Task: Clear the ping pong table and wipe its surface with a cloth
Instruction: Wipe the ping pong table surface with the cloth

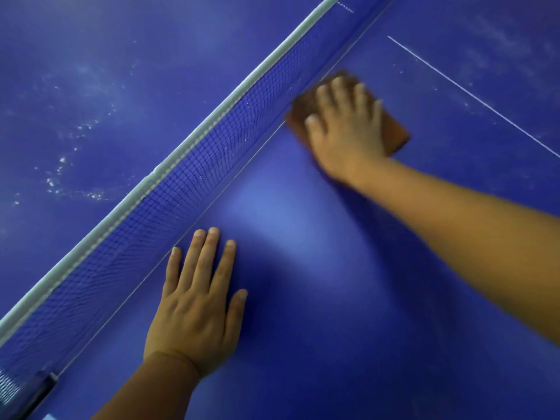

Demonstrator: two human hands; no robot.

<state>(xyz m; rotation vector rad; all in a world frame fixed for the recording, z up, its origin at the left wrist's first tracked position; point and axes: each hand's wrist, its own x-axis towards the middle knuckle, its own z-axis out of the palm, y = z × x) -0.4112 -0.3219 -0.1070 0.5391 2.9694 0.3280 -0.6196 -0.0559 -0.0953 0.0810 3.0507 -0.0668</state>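
Left hand: my left hand (197,301) lay flat on the blue tabletop (303,237) nearest me, fingers straight and spread, holding nothing, just bracing beside the net.
Right hand: further out, my right hand (345,125) was stretched forward, fingers extended and pressed down on the cloth, palm pinning it rather than gripping.
Cloth: the brown cloth (397,134) sat folded under that palm, right up against the foot of the net, blurred with motion.
Handling: I judged it light, soft and limp, likely to bunch or slide, so a flat palm over its middle was the hold to trust.
Net: the net (212,165) ran diagonally, white-taped on top; flimsy mesh, easy to snag.
Far side: beyond it, the surface showed pale smears and specks (60,174), not yet wiped.
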